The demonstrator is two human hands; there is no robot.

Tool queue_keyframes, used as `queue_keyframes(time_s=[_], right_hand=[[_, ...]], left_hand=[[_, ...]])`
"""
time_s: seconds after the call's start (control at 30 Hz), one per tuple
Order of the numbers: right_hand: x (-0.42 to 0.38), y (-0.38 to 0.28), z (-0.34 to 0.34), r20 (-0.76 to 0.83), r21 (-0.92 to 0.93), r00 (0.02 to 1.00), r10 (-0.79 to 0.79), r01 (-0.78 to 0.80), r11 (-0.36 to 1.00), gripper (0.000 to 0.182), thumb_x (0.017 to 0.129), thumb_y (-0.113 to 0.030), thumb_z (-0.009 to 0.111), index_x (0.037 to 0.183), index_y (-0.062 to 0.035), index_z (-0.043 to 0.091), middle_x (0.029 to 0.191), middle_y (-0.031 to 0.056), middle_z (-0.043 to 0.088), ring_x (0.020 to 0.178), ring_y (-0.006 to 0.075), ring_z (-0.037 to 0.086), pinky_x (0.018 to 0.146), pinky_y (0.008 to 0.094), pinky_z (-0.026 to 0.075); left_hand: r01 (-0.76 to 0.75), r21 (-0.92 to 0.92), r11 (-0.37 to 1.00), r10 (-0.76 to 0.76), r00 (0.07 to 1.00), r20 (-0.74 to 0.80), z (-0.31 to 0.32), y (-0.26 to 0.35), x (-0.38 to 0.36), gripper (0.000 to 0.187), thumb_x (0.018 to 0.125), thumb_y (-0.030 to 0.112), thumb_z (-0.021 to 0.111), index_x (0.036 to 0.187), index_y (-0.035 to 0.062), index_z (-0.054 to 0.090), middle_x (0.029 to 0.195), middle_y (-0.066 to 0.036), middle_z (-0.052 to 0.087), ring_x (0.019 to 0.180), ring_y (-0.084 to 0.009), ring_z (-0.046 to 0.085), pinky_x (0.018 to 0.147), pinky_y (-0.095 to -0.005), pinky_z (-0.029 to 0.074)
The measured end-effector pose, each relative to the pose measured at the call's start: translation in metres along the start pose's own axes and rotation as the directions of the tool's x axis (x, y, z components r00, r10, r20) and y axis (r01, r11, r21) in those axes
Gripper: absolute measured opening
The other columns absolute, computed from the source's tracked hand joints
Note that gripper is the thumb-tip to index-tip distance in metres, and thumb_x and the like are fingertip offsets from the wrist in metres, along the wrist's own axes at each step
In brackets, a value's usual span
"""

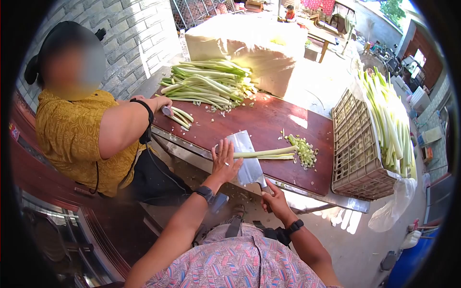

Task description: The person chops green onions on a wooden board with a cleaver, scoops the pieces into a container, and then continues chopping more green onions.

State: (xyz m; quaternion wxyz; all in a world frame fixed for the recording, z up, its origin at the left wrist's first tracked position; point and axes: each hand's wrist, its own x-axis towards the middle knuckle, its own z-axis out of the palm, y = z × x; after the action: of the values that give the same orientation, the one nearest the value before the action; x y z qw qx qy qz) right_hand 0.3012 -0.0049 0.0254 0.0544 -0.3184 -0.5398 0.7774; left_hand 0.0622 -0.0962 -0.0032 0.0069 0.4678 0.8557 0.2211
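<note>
1. Head view, surroundings. A co-worker's hand [161,103] at the far left end of the table [269,122] grips a small knife against a few cut stalks [181,117]. Beyond it lies a heap of untrimmed leeks [209,84]; behind that stands a large pale block [245,43]. At the right end a plastic crate [357,149] rests on its side with long leeks [389,117] piled on it and a clear bag hanging below.

2. Head view, hands and work. The left hand [224,161] lies flat and released, fingers spread, on the left part of the cleaver [247,161]. The right hand [274,199] is clenched around the cleaver handle at the near table edge. The cleaver's broad blade lies nearly flat, its long axis running from the near edge away from the person. A leek stalk [266,153] lies across the table, its long axis left to right, one end apparently under the blade, the other touching a small pile of chopped pieces [303,150].

3. Head view, surface and setting. The table is dark red with a metal rim, strewn with green scraps, sunlit, beside a grey brick wall in an open yard.
</note>
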Motion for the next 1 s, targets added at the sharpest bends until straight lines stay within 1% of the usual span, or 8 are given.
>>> queue_keyframes(time_s=[0.13, 0.23, 0.57, 0.63, 0.73, 0.83, 0.9, 1.0], right_hand=[[0.013, -0.002, 0.005, 0.023, 0.023, 1.000, 0.002, -0.002, 1.000, 0.063, 0.091, -0.011, 0.057, 0.149, -0.0134, 0.032, 0.064, 0.0023, 0.060, 0.049, 0.0079, 0.054, 0.043, 0.0232, 0.041], [0.017, -0.003, 0.003, 0.031, 0.015, 0.999, 0.023, -0.023, 1.000, 0.064, 0.092, -0.008, 0.057, 0.150, -0.0175, 0.030, 0.066, 0.0032, 0.059, 0.050, 0.0095, 0.053, 0.043, 0.0255, 0.044], [0.025, -0.007, 0.010, 0.027, 0.023, 0.999, 0.020, -0.020, 1.000, 0.064, 0.092, -0.011, 0.058, 0.150, -0.0182, 0.031, 0.067, 0.0035, 0.061, 0.051, 0.0083, 0.054, 0.044, 0.0236, 0.044], [0.024, -0.009, 0.010, 0.030, 0.016, 0.999, 0.023, -0.024, 1.000, 0.064, 0.092, -0.011, 0.058, 0.149, -0.0182, 0.031, 0.067, 0.0036, 0.061, 0.051, 0.0082, 0.054, 0.044, 0.0234, 0.044], [0.018, -0.012, 0.011, 0.025, 0.034, 1.000, 0.006, -0.007, 0.999, 0.063, 0.091, -0.010, 0.059, 0.149, -0.0162, 0.033, 0.067, 0.0036, 0.062, 0.051, 0.0083, 0.054, 0.044, 0.0231, 0.043], [0.006, -0.017, 0.000, -0.013, 0.031, 1.000, -0.023, 0.024, 0.999, 0.061, 0.091, -0.009, 0.059, 0.147, -0.0139, 0.036, 0.067, 0.0036, 0.061, 0.050, 0.0086, 0.055, 0.044, 0.0229, 0.042], [-0.008, -0.022, -0.012, -0.078, -0.037, 0.996, -0.045, 0.043, 0.998, 0.060, 0.090, -0.008, 0.060, 0.145, -0.0122, 0.039, 0.067, 0.0036, 0.061, 0.050, 0.0090, 0.055, 0.044, 0.0229, 0.042], [-0.032, -0.018, -0.035, -0.156, -0.009, 0.987, -0.047, 0.046, 0.999, 0.059, 0.089, -0.008, 0.060, 0.145, -0.0136, 0.040, 0.066, 0.0041, 0.061, 0.049, 0.0091, 0.055, 0.043, 0.0232, 0.041]], left_hand=[[0.037, 0.028, 0.999, -0.039, 0.996, 0.076, -0.006, 0.003, 0.003, 0.081, 0.093, 0.051, 0.043, 0.149, -0.0017, 0.018, 0.156, -0.025, 0.010, 0.146, -0.0401, 0.005, 0.111, -0.0622, 0.000], [0.062, 0.065, 0.996, -0.070, 0.989, 0.128, -0.010, 0.005, 0.007, 0.082, 0.093, 0.053, 0.043, 0.149, -0.0015, 0.018, 0.156, -0.025, 0.011, 0.146, -0.0399, 0.005, 0.111, -0.0634, 0.000], [0.087, 0.076, 0.993, -0.097, 0.984, 0.146, -0.011, 0.010, 0.015, 0.082, 0.092, 0.053, 0.046, 0.149, -0.0012, 0.021, 0.156, -0.023, 0.014, 0.146, -0.0374, 0.005, 0.111, -0.0631, 0.001], [0.124, 0.084, 0.989, -0.134, 0.983, 0.129, -0.009, 0.009, 0.015, 0.078, 0.093, 0.050, 0.046, 0.149, 0.0013, 0.022, 0.156, -0.021, 0.017, 0.146, -0.0368, 0.007, 0.111, -0.0633, 0.002], [0.119, 0.053, 0.992, -0.123, 0.988, 0.091, -0.008, 0.008, 0.016, 0.070, 0.094, 0.044, 0.047, 0.148, 0.0049, 0.026, 0.155, -0.018, 0.023, 0.146, -0.0363, 0.012, 0.111, -0.0639, 0.005], [0.078, 0.044, 0.996, -0.082, 0.992, 0.091, -0.007, 0.008, 0.017, 0.064, 0.095, 0.041, 0.048, 0.147, 0.0077, 0.032, 0.154, -0.014, 0.027, 0.145, -0.0360, 0.016, 0.111, -0.0645, 0.007], [0.066, 0.044, 0.997, -0.068, 0.996, 0.065, -0.005, 0.007, 0.017, 0.062, 0.094, 0.040, 0.049, 0.146, 0.0087, 0.034, 0.154, -0.014, 0.029, 0.144, -0.0361, 0.017, 0.111, -0.0649, 0.008], [0.048, 0.058, 0.997, -0.050, 0.998, 0.039, 0.001, 0.006, 0.019, 0.060, 0.094, 0.040, 0.051, 0.144, 0.0108, 0.037, 0.152, -0.013, 0.031, 0.143, -0.0360, 0.020, 0.110, -0.0659, 0.009]])
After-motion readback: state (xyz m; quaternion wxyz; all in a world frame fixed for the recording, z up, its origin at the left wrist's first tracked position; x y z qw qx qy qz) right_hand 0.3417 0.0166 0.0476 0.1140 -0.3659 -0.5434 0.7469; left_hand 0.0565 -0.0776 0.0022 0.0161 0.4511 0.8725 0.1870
